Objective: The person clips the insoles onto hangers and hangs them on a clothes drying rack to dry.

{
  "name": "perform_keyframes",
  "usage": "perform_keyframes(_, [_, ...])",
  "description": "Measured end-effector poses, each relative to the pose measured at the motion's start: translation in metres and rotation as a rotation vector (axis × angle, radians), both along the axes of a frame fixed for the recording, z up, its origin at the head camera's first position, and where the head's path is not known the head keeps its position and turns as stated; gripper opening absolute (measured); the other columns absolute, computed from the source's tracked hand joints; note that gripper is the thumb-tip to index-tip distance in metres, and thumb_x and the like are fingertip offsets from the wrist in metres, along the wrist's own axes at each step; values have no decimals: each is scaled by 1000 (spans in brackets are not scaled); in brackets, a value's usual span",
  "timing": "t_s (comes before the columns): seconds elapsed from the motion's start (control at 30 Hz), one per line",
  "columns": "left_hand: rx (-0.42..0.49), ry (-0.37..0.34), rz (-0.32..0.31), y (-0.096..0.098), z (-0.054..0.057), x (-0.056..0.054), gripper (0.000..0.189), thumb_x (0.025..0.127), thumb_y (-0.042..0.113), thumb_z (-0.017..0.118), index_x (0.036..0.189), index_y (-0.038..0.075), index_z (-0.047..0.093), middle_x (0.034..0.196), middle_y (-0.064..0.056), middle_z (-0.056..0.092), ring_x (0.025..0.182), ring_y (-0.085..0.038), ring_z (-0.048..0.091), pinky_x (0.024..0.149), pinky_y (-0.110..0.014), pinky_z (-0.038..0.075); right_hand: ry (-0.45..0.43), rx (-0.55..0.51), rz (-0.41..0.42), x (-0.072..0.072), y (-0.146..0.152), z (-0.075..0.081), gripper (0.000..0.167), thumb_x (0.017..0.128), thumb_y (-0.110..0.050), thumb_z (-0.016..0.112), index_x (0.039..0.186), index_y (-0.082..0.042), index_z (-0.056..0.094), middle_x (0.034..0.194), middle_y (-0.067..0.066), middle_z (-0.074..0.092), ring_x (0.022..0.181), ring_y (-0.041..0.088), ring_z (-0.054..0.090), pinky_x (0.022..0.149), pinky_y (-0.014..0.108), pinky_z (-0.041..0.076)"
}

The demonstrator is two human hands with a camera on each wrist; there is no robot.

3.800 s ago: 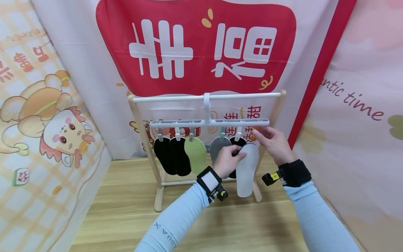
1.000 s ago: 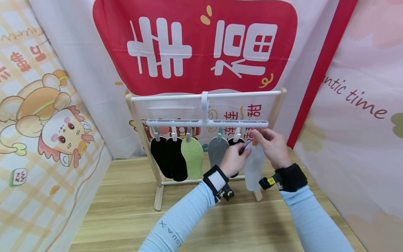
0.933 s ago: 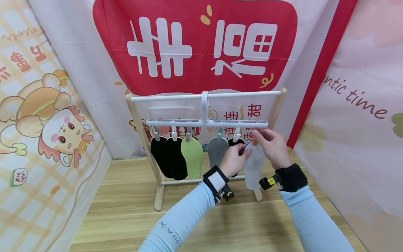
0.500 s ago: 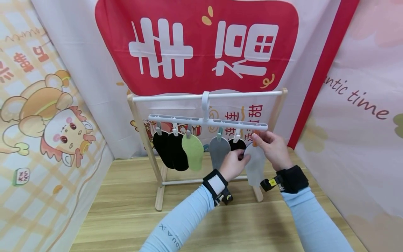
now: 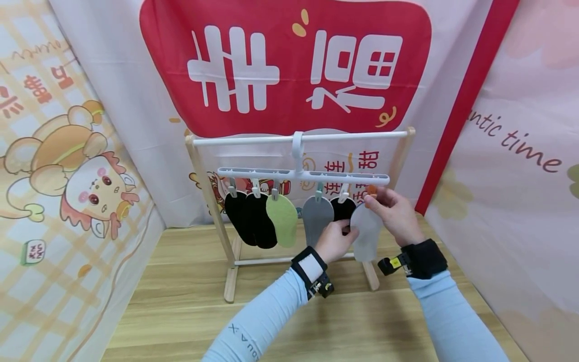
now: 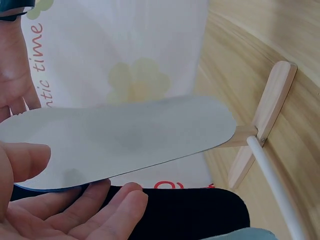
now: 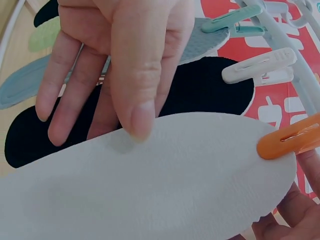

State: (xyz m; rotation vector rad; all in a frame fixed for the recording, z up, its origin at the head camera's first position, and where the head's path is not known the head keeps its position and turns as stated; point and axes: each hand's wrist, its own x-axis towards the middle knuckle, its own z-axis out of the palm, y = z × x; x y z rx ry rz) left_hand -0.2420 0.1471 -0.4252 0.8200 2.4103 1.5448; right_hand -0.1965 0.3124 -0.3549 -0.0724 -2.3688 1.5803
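Note:
A pale grey insole point(image 5: 366, 236) hangs at the right end of the white clip hanger point(image 5: 348, 177). An orange clip point(image 7: 287, 142) bites its rounded upper end. My left hand point(image 5: 335, 239) pinches the insole's left edge, thumb point(image 6: 30, 162) in front and fingers behind. My right hand point(image 5: 398, 213) is at the upper end, its thumb and fingers about the orange clip; part of that grip is hidden. Just left hang a black insole point(image 7: 205, 87) on a white clip point(image 7: 260, 65) and a grey insole point(image 5: 318, 218) on a green clip point(image 7: 232, 19).
Further left hang a green insole point(image 5: 282, 221) and two black insoles point(image 5: 262, 223), each clipped. The hanger hooks over a wooden rack point(image 5: 203, 181) with white rods. The rack stands on a wood-grain table point(image 5: 181, 301) before a printed cloth backdrop point(image 5: 289, 65).
The pale insole has gone from hanging loose in the left hand to sitting in the orange clip. The hanger tilted down to the right, then partly levelled; the left hand has slid slightly down the edge.

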Motion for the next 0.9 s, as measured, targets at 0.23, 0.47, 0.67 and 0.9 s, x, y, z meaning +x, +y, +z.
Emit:
perform_keyframes(0.23, [28,26,8,1,-3,1,33,99,18,59,128,1,63,111,-12,71,100,-17,67,83,-25,53,10,24,2,-1,7,-2,70,93,-48,65,147,-7,47,134,21,57,120,35,52,106,56,39])
perform_keyframes(0.47, [22,8,23,-3,-3,5,40,97,13,61,134,-2,58,117,-15,69,107,-21,66,87,-26,53,10,19,15,-1,12,-5,68,94,-48,63,147,-8,47,141,17,54,128,32,50,106,54,39])
perform_keyframes(0.67, [11,15,23,-12,-2,7,45,98,11,59,138,-6,52,126,-19,64,116,-26,62,92,-29,51,0,41,10,3,16,-8,68,96,-50,59,149,-10,44,145,16,50,133,33,45,106,55,39])
perform_keyframes(0.9, [2,-7,2,-24,-4,7,47,99,12,57,142,-6,47,132,-20,60,120,-27,59,97,-31,49,18,89,12,7,17,-13,63,99,-44,57,149,-9,44,145,17,50,132,34,46,105,56,39])
